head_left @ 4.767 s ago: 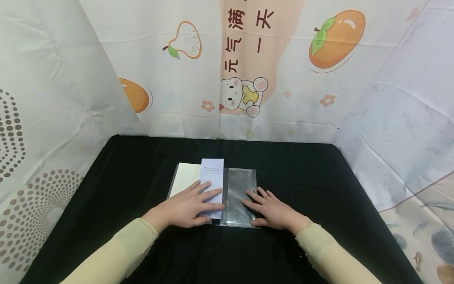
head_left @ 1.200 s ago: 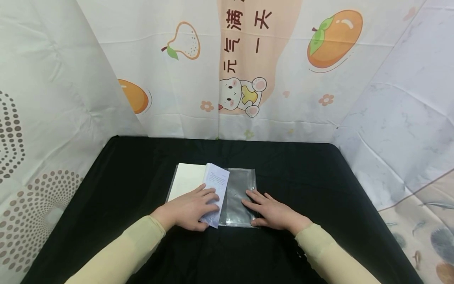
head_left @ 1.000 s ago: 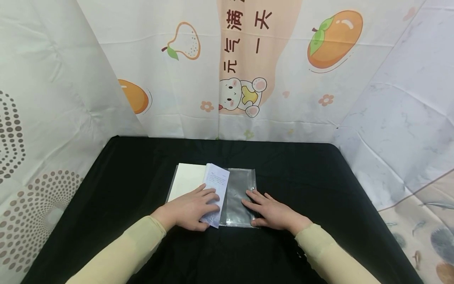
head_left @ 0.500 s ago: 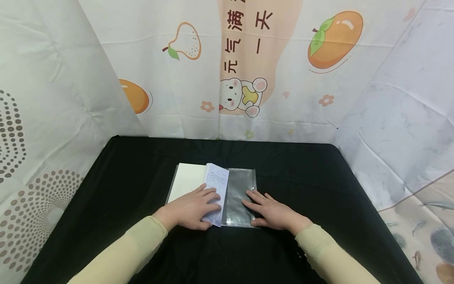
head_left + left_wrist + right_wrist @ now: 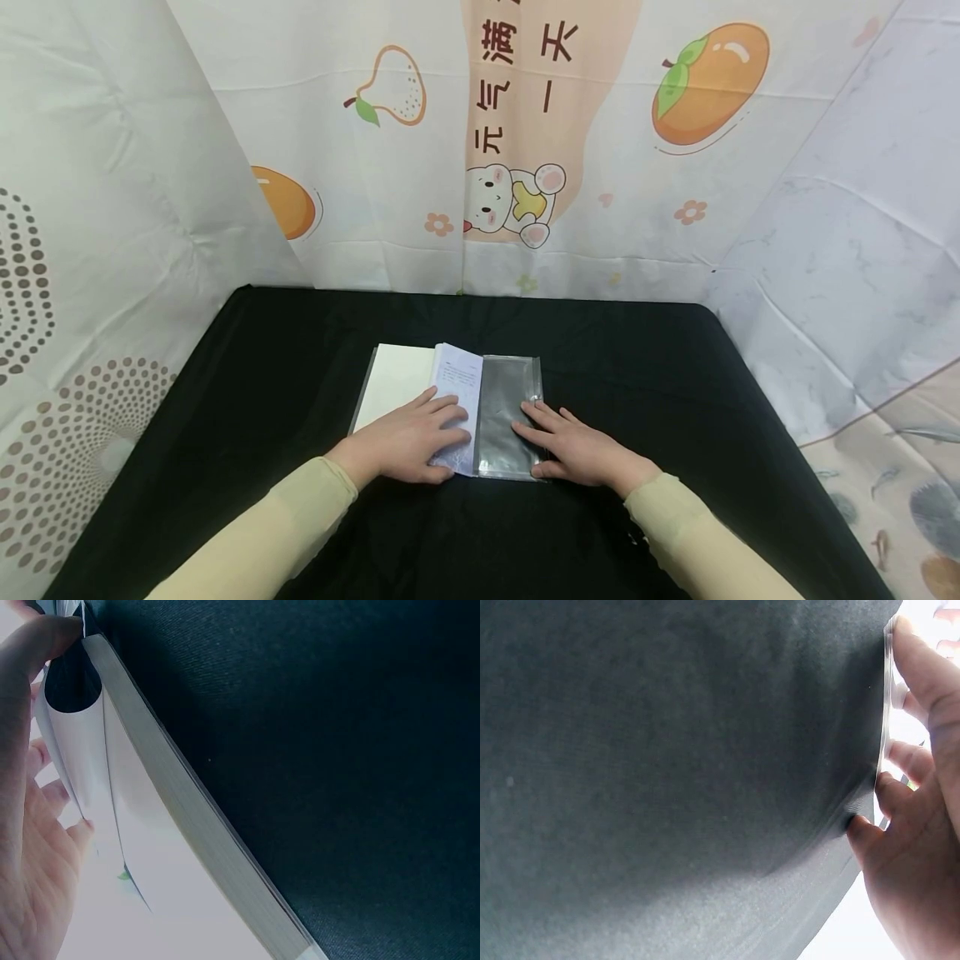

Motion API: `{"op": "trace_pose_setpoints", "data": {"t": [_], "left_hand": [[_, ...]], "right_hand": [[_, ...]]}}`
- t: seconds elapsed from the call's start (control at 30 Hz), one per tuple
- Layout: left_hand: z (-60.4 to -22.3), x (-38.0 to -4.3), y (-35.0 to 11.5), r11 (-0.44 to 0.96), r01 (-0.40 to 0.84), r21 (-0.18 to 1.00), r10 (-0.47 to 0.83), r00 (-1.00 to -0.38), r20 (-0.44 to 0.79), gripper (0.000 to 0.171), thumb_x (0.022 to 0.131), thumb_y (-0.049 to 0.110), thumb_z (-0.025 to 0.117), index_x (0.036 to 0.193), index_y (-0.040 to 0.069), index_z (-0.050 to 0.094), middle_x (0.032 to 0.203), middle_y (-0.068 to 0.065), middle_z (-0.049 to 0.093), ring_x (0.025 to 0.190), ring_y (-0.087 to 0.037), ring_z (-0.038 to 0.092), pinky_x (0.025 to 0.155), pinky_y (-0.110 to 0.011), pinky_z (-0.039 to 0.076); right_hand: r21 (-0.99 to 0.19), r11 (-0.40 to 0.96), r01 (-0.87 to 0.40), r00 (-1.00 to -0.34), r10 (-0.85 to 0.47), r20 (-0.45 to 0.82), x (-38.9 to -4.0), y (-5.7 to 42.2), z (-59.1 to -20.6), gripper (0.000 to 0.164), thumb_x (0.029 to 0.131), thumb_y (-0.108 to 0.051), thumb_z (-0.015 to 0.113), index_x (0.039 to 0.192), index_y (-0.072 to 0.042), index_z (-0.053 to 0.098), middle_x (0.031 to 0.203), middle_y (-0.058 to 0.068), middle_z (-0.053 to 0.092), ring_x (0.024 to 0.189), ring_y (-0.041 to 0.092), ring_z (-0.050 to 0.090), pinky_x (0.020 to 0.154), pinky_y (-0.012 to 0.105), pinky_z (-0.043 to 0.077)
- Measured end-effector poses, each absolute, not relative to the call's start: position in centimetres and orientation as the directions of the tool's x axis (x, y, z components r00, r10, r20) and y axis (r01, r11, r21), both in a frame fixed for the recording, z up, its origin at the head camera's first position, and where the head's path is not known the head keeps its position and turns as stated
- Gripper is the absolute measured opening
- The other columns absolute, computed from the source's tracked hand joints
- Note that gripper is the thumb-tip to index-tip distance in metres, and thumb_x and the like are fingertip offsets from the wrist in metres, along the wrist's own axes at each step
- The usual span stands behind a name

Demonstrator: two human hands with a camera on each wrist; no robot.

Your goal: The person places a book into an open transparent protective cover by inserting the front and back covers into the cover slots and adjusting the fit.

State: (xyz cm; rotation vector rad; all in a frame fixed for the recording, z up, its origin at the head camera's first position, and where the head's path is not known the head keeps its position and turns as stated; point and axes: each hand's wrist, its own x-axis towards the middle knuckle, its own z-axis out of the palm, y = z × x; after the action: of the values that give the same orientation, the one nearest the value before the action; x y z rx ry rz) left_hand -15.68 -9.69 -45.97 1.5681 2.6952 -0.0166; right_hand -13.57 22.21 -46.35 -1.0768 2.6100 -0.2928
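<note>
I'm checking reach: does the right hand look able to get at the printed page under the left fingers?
Probably yes: between the right hand and the printed page only the clear cover shows, and the page's top is uncovered, though the left hand covers part lower down.

Two hands (image 5: 408,437) (image 5: 581,450), one book (image 5: 453,383)

On the back curtain (image 5: 615,150), dark Chinese characters (image 5: 492,95) stand sideways in two lines: "元气满", its next character cut off at the top, and "一天". The page (image 5: 459,375) bears print too small to read.
</note>
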Motion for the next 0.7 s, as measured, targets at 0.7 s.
{"op": "trace_pose_setpoints", "data": {"t": [0.7], "left_hand": [[-45.31,-15.60,-9.56,0.505,0.862,0.038,0.862,-0.501,-0.075,0.045,0.089,0.052,0.058,0.127,0.027,0.058,0.139,-0.001,0.047,0.137,-0.027,0.031,0.114,-0.055,0.020]], "right_hand": [[-0.292,0.692,-0.661,-0.669,-0.719,-0.190,-13.50,22.28,-46.27,0.069,0.095,-0.047,0.055,0.152,-0.020,0.027,0.160,0.013,0.012,0.144,0.032,0.010,0.112,0.060,0.019]]}}
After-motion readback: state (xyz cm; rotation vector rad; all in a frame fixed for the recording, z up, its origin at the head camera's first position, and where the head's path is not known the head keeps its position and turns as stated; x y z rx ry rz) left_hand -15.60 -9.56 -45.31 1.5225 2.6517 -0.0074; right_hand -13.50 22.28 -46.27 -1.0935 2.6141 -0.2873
